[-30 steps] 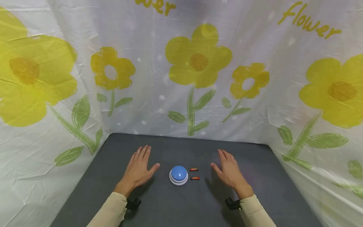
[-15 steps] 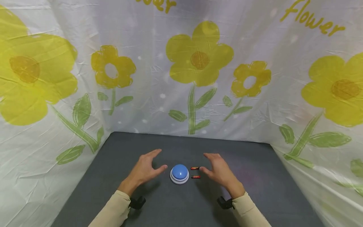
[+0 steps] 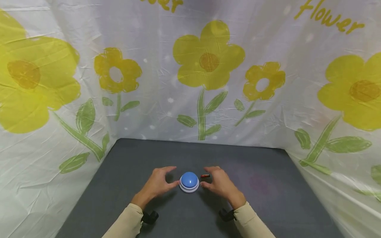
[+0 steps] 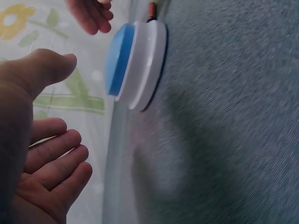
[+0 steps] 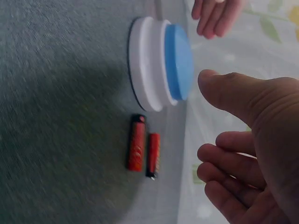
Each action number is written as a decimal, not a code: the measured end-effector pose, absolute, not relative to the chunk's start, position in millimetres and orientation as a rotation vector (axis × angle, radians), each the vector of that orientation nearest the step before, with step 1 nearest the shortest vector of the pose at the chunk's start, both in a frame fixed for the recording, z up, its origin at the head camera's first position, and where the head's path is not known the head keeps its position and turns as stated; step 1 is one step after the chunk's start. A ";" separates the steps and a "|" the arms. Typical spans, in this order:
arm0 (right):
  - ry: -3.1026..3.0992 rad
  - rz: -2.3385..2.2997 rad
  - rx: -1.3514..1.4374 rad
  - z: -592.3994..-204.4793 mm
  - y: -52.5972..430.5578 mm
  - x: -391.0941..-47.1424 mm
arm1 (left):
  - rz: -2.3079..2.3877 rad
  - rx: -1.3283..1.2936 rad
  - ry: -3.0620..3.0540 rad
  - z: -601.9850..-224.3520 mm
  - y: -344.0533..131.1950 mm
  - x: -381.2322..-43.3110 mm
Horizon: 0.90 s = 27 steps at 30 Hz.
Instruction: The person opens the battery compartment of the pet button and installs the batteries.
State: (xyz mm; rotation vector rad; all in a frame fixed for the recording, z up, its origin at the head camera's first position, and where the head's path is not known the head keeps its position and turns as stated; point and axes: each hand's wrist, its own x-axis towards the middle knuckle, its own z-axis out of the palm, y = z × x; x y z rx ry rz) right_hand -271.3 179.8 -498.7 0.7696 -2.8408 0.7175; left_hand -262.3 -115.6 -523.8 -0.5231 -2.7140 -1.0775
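A round push button (image 3: 189, 181) with a blue dome and a white base sits on the dark table between both hands. My left hand (image 3: 159, 182) is at its left, thumb tip close to the base, fingers relaxed and bent toward it. On the other side my right hand (image 3: 219, 182) hovers, thumb and fingers apart, holding nothing. Two red-and-black batteries lie right of the button: the right wrist view shows a nearer battery (image 5: 136, 143) and a farther battery (image 5: 153, 156). In the head view the right hand hides one of them, and the other battery (image 3: 205, 176) shows between thumb and fingers.
The dark grey table (image 3: 238, 158) spreads around the button. White cloth (image 3: 154, 115) printed with yellow flowers hangs behind the table and along both sides. Each wrist wears a black camera mount, such as the left mount (image 3: 150, 217).
Both hands have moved inward, from well apart to close on either side of the push button. Their fingers have gone from straight to bent. The button and batteries stay in place.
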 end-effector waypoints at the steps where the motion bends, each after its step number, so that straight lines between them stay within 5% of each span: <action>1: -2.838 0.723 0.787 -500.6 178.5 -271.6 | -1.069 -0.529 -2.716 -526.1 -114.0 -262.9; 27: -2.809 0.750 0.828 -536.4 155.6 -269.8 | -1.068 -0.678 -2.670 -568.6 -92.2 -273.1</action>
